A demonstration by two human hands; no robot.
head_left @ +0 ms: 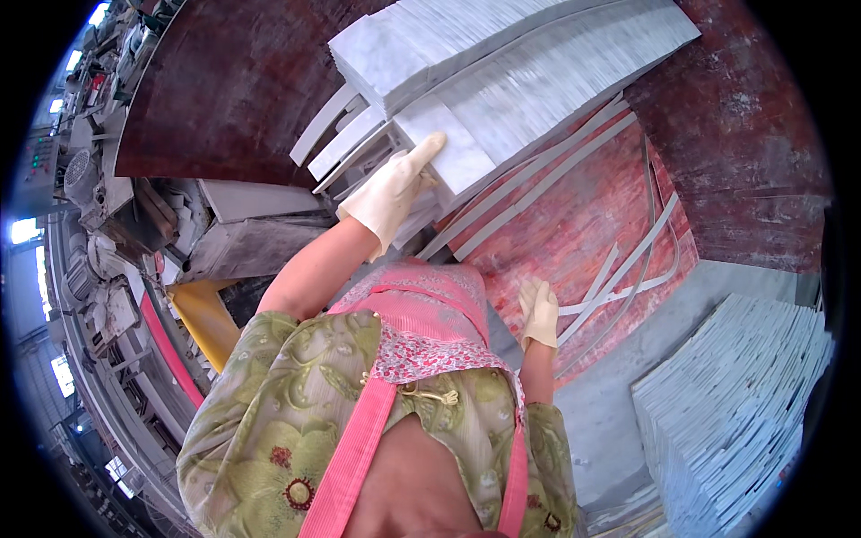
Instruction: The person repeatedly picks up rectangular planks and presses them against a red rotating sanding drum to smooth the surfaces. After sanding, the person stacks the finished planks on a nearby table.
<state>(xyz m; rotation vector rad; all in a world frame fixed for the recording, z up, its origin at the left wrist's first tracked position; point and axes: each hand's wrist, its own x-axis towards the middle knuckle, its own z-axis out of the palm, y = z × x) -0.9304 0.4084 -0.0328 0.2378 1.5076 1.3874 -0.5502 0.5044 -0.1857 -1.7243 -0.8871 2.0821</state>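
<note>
My left hand (391, 190), in a cream rubber glove, grips the near left end of a white marble tile (459, 154). One finger lies along the tile's top face, and the others curl down by its edge, partly hidden. This tile is at the near end of a long row of tightly packed white-grey marble tiles (529, 99). My right hand (539, 314), gloved the same way, is lower and to the right, beside my apron. Its fingers are loosely extended over a red, marbled-looking board (560, 224), and nothing shows in them.
Thin pale strips (619, 285) lie loosely across the red board. Several narrow slabs (345, 143) jut out left of the tile row. A tall stack of thin tiles (731, 403) stands at the lower right. Dark red-brown panels (726, 134) flank the work area; stone blocks (251, 242) lie left.
</note>
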